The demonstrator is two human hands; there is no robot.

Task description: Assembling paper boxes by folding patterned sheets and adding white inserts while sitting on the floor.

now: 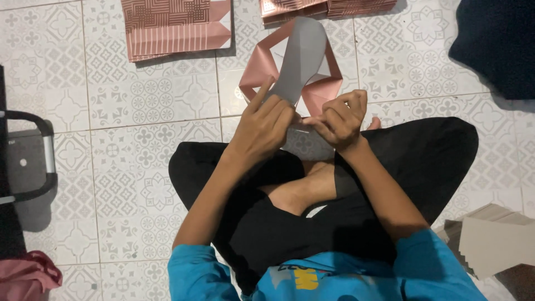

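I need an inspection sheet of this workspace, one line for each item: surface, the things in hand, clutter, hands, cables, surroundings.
Surface: patterned grey and white floor tiles; the person sits cross-legged on them.
Things in hand: grey card piece held up over a pink folded paper bag that lies open on the floor.
Clutter: flat pink patterned bag at the top left, more pink bags at the top edge, stack of grey cards at the right.
Hands: left hand grips the card's lower end; right hand pinches beside it.
Cables: nothing seen.
Surroundings: dark cloth at the top right, pink cloth at the bottom left, black-handled object at the left edge.
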